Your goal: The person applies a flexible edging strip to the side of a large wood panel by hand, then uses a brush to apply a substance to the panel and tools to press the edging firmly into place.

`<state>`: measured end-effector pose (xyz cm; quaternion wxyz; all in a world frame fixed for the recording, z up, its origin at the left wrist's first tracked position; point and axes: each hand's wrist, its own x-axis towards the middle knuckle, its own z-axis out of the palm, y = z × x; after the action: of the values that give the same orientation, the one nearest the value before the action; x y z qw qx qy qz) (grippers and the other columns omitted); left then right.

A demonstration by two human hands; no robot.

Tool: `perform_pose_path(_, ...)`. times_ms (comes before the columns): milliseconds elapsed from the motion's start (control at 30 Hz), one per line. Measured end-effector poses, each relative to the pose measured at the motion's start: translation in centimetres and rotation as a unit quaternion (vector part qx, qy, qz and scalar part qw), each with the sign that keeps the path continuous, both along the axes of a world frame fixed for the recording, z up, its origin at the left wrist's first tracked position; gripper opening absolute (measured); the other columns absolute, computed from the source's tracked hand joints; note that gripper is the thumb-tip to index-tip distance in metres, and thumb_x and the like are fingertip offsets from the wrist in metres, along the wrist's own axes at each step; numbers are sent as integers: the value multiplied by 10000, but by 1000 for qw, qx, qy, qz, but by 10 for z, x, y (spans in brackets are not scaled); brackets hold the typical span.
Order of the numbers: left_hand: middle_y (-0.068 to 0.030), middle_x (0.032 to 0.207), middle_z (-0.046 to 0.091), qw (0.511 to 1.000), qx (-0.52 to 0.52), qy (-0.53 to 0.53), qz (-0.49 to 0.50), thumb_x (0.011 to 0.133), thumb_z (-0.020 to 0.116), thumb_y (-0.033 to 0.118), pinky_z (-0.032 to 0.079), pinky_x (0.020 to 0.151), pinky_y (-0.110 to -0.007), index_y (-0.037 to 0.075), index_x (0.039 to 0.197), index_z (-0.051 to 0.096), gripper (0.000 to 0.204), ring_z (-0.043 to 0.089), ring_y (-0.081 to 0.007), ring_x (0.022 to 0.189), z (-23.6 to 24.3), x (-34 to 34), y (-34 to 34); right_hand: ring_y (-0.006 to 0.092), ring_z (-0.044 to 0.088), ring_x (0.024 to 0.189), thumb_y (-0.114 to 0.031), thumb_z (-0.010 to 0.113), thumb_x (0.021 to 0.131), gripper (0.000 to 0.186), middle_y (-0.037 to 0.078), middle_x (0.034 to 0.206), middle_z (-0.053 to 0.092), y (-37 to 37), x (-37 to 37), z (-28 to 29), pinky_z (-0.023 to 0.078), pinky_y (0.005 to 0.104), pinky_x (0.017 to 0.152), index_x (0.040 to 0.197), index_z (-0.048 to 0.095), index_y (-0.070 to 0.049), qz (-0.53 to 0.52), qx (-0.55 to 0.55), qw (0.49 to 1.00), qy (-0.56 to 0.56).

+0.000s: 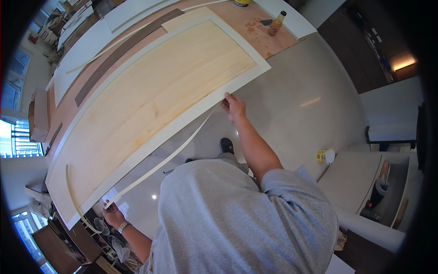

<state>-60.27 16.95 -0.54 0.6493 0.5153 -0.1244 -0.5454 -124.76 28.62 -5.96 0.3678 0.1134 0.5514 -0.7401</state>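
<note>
A large wooden panel (159,96) with a white border lies on the worktable, its near edge facing me. A long thin cream edging strip (159,168) sags between my hands just off that edge. My right hand (235,108) pinches it against the panel's edge toward the right end. Lower left, my left hand (113,215) holds the strip between thumb and fingers near the panel's left corner. The strip's loose tail loops past this hand and curls up over the panel's left end.
On the table's brown top (287,43) stand an amber bottle (276,25) and, partly cut off, a yellow can (242,2). A dark board (123,55) lies beyond the panel. A white tub (326,156) and an open drawer (388,201) holding tools are to my right. A cardboard box (39,116) sits far left.
</note>
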Motion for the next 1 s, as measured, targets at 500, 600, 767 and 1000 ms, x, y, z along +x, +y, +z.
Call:
perform_pose_path(500, -174, 929, 519, 999, -1, -49, -14, 956, 342, 159, 505, 842, -409, -77, 945, 417, 248, 560, -310, 928, -36, 18, -5, 136, 570, 729, -186, 648, 813, 177, 35, 819, 588, -6, 30, 5, 509, 282, 650, 886, 570, -45, 14, 12, 1000, 19)
perform_pose_path(600, -168, 909, 519, 999, 22, -30, -4, 951, 372, 168, 507, 838, -403, -70, 939, 421, 244, 562, -303, 911, -35, 19, -4, 127, 558, 744, -210, 637, 822, 173, 18, 814, 574, -7, 36, 6, 508, 279, 683, 899, 568, -71, 3, 3, 1000, 23)
perform_pose_path(767, -139, 848, 521, 996, 71, -49, -12, 933, 444, 211, 524, 788, -354, -54, 895, 453, 269, 568, -271, 877, -42, 19, -3, 126, 553, 698, -186, 637, 820, 158, 25, 788, 571, -11, 42, 3, 506, 272, 650, 857, 570, -48, -5, -13, 1000, 18)
perform_pose_path(1000, -149, 874, 538, 995, 75, -65, 12, 933, 437, 209, 520, 795, -362, -54, 889, 473, 268, 564, -259, 876, -47, 29, -2, 115, 548, 669, -179, 641, 816, 145, 18, 755, 569, -14, 47, -5, 510, 270, 626, 793, 553, -67, 29, -4, 999, 24)
